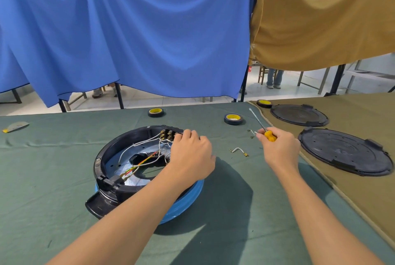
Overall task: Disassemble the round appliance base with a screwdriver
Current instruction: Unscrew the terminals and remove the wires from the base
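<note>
Green-clothed bench: round appliance base opened mid-bench; left hand fingers curled at terminal block (grasp hidden); right hand fingers wrap screwdriver. Wire-freeing step, likely; next: tip onto terminal screw.

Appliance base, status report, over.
Left hand at terminal block, grip hidden. Right hand holds screwdriver, tip clear of base. Base open, wires exposed. Nothing in the way.
</note>
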Demonstrator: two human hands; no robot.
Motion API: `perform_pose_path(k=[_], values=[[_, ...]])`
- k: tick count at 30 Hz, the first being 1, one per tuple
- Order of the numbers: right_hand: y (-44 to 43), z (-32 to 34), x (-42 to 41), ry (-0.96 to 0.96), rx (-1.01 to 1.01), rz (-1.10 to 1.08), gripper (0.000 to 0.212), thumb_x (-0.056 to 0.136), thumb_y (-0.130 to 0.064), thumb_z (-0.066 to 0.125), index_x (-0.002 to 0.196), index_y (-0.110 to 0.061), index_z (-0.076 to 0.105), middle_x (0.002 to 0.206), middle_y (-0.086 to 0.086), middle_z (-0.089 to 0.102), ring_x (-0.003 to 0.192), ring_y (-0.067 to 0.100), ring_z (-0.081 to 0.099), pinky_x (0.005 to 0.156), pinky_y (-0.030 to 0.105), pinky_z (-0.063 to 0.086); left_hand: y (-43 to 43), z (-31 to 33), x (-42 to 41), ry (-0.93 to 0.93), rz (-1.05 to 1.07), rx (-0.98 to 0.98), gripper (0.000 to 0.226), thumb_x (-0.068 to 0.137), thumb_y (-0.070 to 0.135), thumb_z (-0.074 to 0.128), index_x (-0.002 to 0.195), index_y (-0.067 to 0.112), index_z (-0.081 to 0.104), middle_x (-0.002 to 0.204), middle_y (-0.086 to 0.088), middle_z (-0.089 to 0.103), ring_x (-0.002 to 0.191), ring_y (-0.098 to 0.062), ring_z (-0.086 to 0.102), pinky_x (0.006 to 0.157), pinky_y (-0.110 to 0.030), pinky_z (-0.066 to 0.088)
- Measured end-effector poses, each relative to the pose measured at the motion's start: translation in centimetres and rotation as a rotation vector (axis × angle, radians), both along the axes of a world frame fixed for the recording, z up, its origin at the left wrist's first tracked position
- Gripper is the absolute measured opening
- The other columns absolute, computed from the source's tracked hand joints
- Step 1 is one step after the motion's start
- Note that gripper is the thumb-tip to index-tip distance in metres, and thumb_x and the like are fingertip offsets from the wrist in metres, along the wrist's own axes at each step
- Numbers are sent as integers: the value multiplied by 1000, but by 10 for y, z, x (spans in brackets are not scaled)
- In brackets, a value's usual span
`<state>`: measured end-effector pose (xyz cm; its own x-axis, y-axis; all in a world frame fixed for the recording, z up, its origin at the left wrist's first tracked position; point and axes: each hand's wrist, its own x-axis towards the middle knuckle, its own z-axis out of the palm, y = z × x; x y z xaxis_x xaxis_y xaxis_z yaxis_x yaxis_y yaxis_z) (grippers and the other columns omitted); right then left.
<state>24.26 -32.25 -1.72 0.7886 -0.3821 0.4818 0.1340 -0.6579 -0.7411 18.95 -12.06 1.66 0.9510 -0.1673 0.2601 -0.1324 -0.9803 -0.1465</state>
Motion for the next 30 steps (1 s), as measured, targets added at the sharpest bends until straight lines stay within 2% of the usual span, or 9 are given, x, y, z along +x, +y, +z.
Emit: perform_pose_path(k=[3, 6, 8, 11, 14, 21, 24, 27, 30], values=[[-2, -7, 0, 64, -98, -6, 9, 89, -30, 68, 93, -24, 74, 80, 3, 68, 81, 25, 57, 63, 31, 45, 2, 2, -5, 8, -30, 32, 39, 97, 44, 45, 109, 9, 60, 117, -11, 56, 118, -30, 46, 100, -40, 34], [-2, -15, -2, 296, -225, 30, 7, 88, -32, 69, 85, -27, 72, 82, 4, 66, 80, 27, 54, 62, 30, 41, 6, 2, -11, -26, -65, 60, 26, 96, 34, 48, 101, 12, 61, 112, -9, 57, 113, -29, 50, 95, -36, 34], [-2, -16, -2, 375, -244, 47, 11, 87, -33, 69, 78, -26, 71, 80, 5, 66, 81, 29, 56, 62, 31, 43, 8, 2, -14, -30, -59, 87, 22, 95, 29, 49, 103, 12, 59, 123, -12, 54, 113, -29, 50, 95, -36, 33], [0, -11, -5, 344, -208, 32, 16, 86, -32, 70, 74, -22, 70, 73, 3, 63, 78, 29, 55, 61, 31, 43, 10, -1, -19, -53, 20, 161, 34, 95, 29, 48, 116, 3, 52, 147, -26, 32, 120, -34, 45, 102, -41, 30], [3, -1, -9, 240, -119, 71, 13, 84, -30, 72, 75, -21, 72, 72, 3, 66, 77, 26, 53, 61, 30, 39, 14, -3, -20, -24, 28, 159, 47, 95, 31, 50, 126, -3, 44, 129, -19, 44, 118, -32, 41, 102, -39, 33], [32, 26, -27, 191, -25, 369, 20, 85, -45, 67, 78, -27, 72, 69, -3, 68, 65, 14, 55, 57, 26, 37, 51, 2, -29, 16, -298, 151, 71, 97, 44, 46, 146, -3, 25, 152, -19, 31, 141, -29, 28, 114, -36, 28], [45, 34, -34, 224, -116, 455, 25, 89, -50, 60, 79, -31, 72, 66, -6, 68, 62, 6, 54, 55, 23, 36, 80, 5, -37, 43, -475, 63, 75, 95, 46, 49, 153, 10, 19, 161, -3, 18, 147, -18, 20, 116, -31, 23], [57, 47, -38, 253, -253, 534, 28, 95, -46, 51, 84, -30, 72, 69, -8, 68, 64, -1, 58, 56, 19, 36, 90, 7, -42, -22, -507, -33, 56, 92, 44, 50, 142, 20, 41, 150, 8, 42, 131, -19, 46, 99, -39, 47], [67, 64, -36, 230, -375, 572, 23, 97, -34, 53, 92, -24, 73, 73, -12, 67, 56, -10, 55, 49, 8, 35, 78, 6, -44, -111, -469, -92, 37, 94, 39, 44, 124, 18, 51, 127, 6, 57, 113, -21, 55, 85, -40, 50]])
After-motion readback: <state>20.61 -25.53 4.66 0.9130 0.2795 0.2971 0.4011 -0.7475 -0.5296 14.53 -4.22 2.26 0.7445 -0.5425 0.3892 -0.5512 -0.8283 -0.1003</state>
